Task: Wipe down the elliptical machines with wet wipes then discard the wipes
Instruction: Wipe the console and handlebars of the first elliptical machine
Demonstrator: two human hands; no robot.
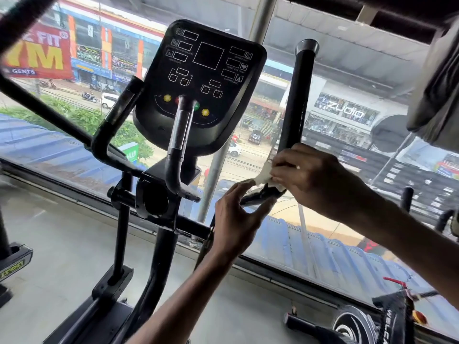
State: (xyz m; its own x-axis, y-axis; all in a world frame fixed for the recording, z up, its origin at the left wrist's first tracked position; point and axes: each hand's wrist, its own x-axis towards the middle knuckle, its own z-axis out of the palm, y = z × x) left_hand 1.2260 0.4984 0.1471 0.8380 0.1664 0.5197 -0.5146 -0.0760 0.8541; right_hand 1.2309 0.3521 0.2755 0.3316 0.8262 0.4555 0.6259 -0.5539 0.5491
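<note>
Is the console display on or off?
Off, it appears: the console has a dark screen, with no digits or lights showing in it.

Strong daylight came through the window (347, 78), so the black elliptical machine (206, 78) stood backlit and dark. The street (67, 94) outside looked washed out. The wide lens bowed straight lines near the edges, and the corners were blurred.

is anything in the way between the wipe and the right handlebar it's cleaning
Nothing visible stands between them. The right hand presses the wet wipe directly onto the bend of the right handlebar. The left hand grips the bar's short end just beside the wipe and covers that stretch.
</note>
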